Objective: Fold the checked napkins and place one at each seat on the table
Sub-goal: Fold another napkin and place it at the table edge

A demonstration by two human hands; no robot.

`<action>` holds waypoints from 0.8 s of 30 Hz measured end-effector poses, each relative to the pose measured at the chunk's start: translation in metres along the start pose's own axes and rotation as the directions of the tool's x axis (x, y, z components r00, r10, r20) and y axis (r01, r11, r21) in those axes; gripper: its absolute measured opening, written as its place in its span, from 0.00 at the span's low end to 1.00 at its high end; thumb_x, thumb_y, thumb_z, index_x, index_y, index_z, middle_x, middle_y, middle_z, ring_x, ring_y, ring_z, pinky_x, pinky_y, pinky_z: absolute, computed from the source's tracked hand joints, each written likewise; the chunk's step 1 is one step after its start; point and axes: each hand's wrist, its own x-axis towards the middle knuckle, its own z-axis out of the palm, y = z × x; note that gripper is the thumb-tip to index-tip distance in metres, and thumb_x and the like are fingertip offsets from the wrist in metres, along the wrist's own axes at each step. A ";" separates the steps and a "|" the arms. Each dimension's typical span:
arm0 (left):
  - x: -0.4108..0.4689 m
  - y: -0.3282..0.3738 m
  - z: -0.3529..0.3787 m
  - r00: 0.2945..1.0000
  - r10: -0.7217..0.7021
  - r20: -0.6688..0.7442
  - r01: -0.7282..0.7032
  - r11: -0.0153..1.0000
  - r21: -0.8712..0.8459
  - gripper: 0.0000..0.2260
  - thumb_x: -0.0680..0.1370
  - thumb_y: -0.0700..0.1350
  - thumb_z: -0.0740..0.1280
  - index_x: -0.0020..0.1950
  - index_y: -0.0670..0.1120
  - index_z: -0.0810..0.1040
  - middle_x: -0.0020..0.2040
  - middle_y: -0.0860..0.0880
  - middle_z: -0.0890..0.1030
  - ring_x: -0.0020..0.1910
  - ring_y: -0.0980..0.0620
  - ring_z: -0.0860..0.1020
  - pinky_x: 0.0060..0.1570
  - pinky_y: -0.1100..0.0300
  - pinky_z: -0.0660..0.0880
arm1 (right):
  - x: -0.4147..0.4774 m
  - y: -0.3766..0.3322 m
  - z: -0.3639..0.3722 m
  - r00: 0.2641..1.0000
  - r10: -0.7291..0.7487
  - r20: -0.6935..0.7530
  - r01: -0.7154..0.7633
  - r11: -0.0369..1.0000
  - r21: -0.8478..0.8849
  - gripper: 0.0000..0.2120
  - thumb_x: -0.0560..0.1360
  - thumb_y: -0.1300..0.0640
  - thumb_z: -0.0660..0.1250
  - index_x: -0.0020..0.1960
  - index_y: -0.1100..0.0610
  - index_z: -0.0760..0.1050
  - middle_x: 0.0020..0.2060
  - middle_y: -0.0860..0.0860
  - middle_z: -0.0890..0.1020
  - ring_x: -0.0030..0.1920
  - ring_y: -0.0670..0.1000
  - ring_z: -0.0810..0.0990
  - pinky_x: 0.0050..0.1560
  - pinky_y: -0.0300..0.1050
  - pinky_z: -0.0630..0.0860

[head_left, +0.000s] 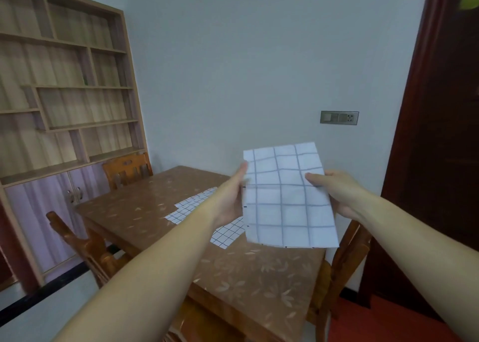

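Both hands, left hand and right hand, pinch the folded napkin's side edges above the table (light, limp cloth; grip edges, likely).

flat napkins partly behind forearm, held napkin

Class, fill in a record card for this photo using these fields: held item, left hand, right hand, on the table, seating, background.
held item: checked napkin, raised above the table
left hand: left hand grips the napkin's left edge
right hand: right hand grips its right edge
on the table: other checked napkins, lying flat and overlapping
seating: wooden chairs at the far end, left side and right side
background: wooden shelf unit, wall socket
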 end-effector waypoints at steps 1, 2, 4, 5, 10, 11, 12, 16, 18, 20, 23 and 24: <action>0.001 0.001 0.003 0.999 0.026 -0.037 -0.023 0.996 0.087 0.22 0.79 0.59 0.62 0.61 0.43 0.80 0.57 0.45 0.84 0.56 0.47 0.82 0.55 0.52 0.78 | 0.001 0.003 0.000 1.000 0.007 -0.027 -0.007 1.000 0.008 0.06 0.77 0.61 0.68 0.51 0.63 0.80 0.45 0.58 0.85 0.37 0.52 0.85 0.38 0.45 0.81; 0.004 0.001 0.004 0.995 0.052 -0.082 -0.040 0.989 0.144 0.16 0.78 0.53 0.67 0.58 0.43 0.81 0.54 0.45 0.85 0.50 0.49 0.84 0.46 0.57 0.79 | 0.000 0.005 0.000 0.999 0.013 -0.051 -0.012 1.000 0.016 0.06 0.77 0.62 0.69 0.52 0.63 0.80 0.43 0.58 0.85 0.35 0.52 0.85 0.35 0.44 0.81; 0.004 0.002 0.006 0.983 0.081 -0.162 -0.053 0.984 0.171 0.07 0.76 0.45 0.71 0.50 0.43 0.83 0.47 0.47 0.86 0.39 0.52 0.84 0.34 0.63 0.77 | -0.002 0.008 -0.001 0.995 0.029 -0.094 -0.026 0.999 0.038 0.10 0.75 0.62 0.70 0.55 0.65 0.79 0.42 0.58 0.85 0.34 0.53 0.84 0.31 0.44 0.80; 0.003 0.003 0.007 0.979 0.088 -0.186 -0.057 0.984 0.166 0.05 0.76 0.44 0.72 0.48 0.44 0.83 0.45 0.47 0.86 0.37 0.52 0.83 0.34 0.63 0.77 | -0.003 0.008 -0.002 0.993 0.034 -0.114 -0.029 0.999 0.039 0.14 0.74 0.62 0.71 0.58 0.67 0.77 0.43 0.59 0.84 0.35 0.54 0.84 0.32 0.45 0.80; 0.008 0.007 0.006 0.944 0.111 -0.311 -0.079 0.990 0.115 0.07 0.75 0.45 0.72 0.49 0.42 0.82 0.51 0.43 0.85 0.48 0.45 0.83 0.51 0.51 0.80 | -0.005 0.005 -0.006 0.989 0.075 -0.131 -0.055 0.988 0.146 0.35 0.74 0.65 0.72 0.76 0.63 0.58 0.47 0.56 0.80 0.42 0.55 0.82 0.42 0.48 0.78; 0.009 0.007 0.006 0.935 0.117 -0.336 -0.083 0.990 0.114 0.07 0.75 0.45 0.73 0.49 0.43 0.82 0.51 0.43 0.85 0.48 0.45 0.83 0.53 0.50 0.78 | -0.006 0.003 -0.005 0.989 0.071 -0.131 -0.049 0.985 0.167 0.36 0.74 0.66 0.71 0.76 0.61 0.58 0.46 0.56 0.81 0.42 0.54 0.82 0.43 0.48 0.78; 0.010 0.008 0.006 0.925 0.124 -0.358 -0.087 0.989 0.117 0.07 0.75 0.46 0.73 0.48 0.43 0.81 0.51 0.43 0.85 0.48 0.45 0.82 0.54 0.50 0.78 | -0.006 0.002 -0.004 0.988 0.054 -0.142 -0.029 0.984 0.176 0.37 0.73 0.67 0.71 0.76 0.58 0.57 0.45 0.56 0.81 0.41 0.54 0.82 0.43 0.47 0.77; 0.010 0.011 0.010 0.902 0.106 -0.418 -0.084 0.994 0.070 0.13 0.74 0.47 0.74 0.54 0.41 0.81 0.52 0.44 0.84 0.51 0.44 0.82 0.54 0.49 0.77 | -0.002 -0.003 0.001 0.973 -0.024 -0.231 0.073 0.976 0.207 0.38 0.73 0.69 0.71 0.76 0.54 0.57 0.45 0.58 0.82 0.42 0.55 0.82 0.49 0.51 0.79; 0.010 0.012 0.011 0.907 0.090 -0.412 -0.078 0.996 0.047 0.15 0.73 0.45 0.75 0.56 0.40 0.80 0.53 0.42 0.84 0.50 0.43 0.82 0.53 0.50 0.78 | -0.003 -0.007 0.001 0.978 -0.011 -0.209 0.067 0.962 0.265 0.33 0.73 0.68 0.71 0.73 0.53 0.62 0.48 0.57 0.81 0.43 0.55 0.81 0.51 0.53 0.79; 0.008 0.013 0.012 0.906 0.111 -0.407 -0.091 0.993 0.069 0.16 0.72 0.41 0.75 0.58 0.38 0.79 0.57 0.41 0.82 0.49 0.43 0.81 0.52 0.51 0.77 | -0.005 -0.010 0.002 0.989 -0.025 -0.142 0.061 0.965 0.256 0.27 0.73 0.68 0.71 0.69 0.53 0.69 0.54 0.56 0.79 0.47 0.54 0.81 0.47 0.52 0.79; 0.007 0.013 0.007 0.895 0.170 -0.413 -0.126 0.983 0.132 0.31 0.68 0.40 0.76 0.70 0.47 0.72 0.66 0.44 0.74 0.61 0.44 0.77 0.63 0.47 0.73 | -0.006 -0.009 0.003 0.982 -0.158 -0.104 0.160 0.987 0.018 0.21 0.72 0.72 0.70 0.61 0.55 0.77 0.63 0.54 0.75 0.50 0.50 0.79 0.49 0.48 0.77; 0.006 0.014 0.006 0.891 0.206 -0.404 -0.144 0.973 0.179 0.31 0.68 0.42 0.76 0.70 0.51 0.72 0.66 0.45 0.73 0.63 0.45 0.75 0.65 0.47 0.72 | -0.006 -0.010 0.003 0.972 -0.210 -0.103 0.201 0.976 -0.088 0.18 0.71 0.72 0.70 0.57 0.55 0.79 0.63 0.52 0.76 0.51 0.49 0.79 0.53 0.47 0.77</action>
